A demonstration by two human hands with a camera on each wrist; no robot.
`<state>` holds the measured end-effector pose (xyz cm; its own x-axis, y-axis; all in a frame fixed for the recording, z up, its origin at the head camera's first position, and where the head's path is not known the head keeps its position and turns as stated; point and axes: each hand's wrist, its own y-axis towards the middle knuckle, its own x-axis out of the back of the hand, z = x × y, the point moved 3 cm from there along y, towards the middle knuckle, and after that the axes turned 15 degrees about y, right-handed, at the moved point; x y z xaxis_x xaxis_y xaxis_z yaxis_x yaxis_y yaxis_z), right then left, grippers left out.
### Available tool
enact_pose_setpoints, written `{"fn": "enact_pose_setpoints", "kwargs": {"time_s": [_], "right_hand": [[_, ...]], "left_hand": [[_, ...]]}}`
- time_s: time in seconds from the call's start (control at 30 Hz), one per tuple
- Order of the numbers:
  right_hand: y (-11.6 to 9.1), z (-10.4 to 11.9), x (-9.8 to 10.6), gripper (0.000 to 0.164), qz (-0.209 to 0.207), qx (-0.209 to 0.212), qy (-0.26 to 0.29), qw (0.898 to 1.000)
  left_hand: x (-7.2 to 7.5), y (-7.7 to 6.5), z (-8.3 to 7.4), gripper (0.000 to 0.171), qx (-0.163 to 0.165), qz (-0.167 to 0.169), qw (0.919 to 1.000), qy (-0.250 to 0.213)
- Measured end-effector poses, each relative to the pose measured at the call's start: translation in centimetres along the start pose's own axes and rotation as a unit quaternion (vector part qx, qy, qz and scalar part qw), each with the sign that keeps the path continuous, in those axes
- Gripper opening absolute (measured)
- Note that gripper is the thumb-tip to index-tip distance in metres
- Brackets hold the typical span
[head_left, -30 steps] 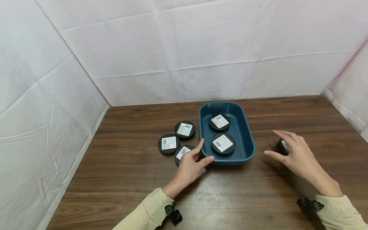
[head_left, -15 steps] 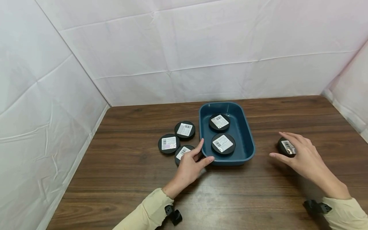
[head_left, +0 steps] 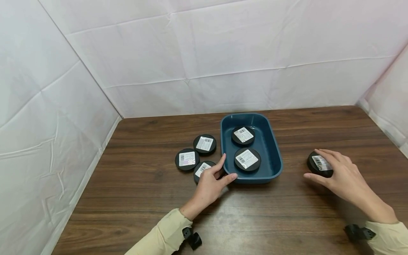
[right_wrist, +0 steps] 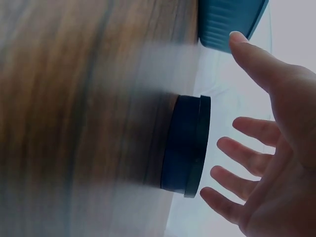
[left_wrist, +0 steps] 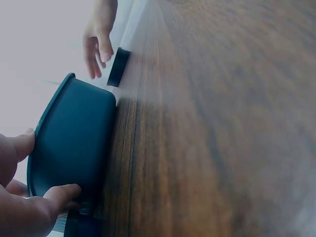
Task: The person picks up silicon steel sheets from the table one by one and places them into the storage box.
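Note:
In the head view, a blue rectangular tray (head_left: 268,156) holds two round black tins with white barcode labels, one far (head_left: 243,135) and one near (head_left: 248,159). My left hand (head_left: 208,184) grips the tray's near left corner, thumb on the front rim and index finger along the left side. To the right, another black tin (head_left: 315,171) lies label up on the table. Spread over its near right side is my right hand (head_left: 345,177), holding nothing. From the right wrist, the fingers (right_wrist: 242,182) hang apart above the tin's lid (right_wrist: 197,153).
Left of the tray, three more labelled black tins (head_left: 187,160) sit close together, the nearest partly behind the left hand. The brown wooden table (head_left: 143,198) ends at white cloth walls (head_left: 223,53) at the back and sides.
My right hand has drawn back to the right and slightly toward me, uncovering more of the right-hand tin. The left hand and the tray have stayed put.

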<state>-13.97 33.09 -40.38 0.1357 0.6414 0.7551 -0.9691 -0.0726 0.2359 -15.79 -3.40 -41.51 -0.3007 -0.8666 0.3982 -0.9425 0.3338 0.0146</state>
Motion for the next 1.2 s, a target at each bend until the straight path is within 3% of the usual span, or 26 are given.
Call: {"fn": "enact_pose_setpoints", "kwargs": {"time_s": [0.5,1.2], "right_hand": [[-0.1,-1.0,0.5,0.091,0.004,0.006,-0.03,1.0],[-0.2,-2.5,0.8,0.098,0.029,-0.026,-0.058,0.998]], "left_hand": [[0.1,0.0,0.0,0.072,-0.003,-0.002,1.0,-0.004],[0.0,0.0,0.0,0.072,-0.003,-0.002,1.0,-0.009]]}}
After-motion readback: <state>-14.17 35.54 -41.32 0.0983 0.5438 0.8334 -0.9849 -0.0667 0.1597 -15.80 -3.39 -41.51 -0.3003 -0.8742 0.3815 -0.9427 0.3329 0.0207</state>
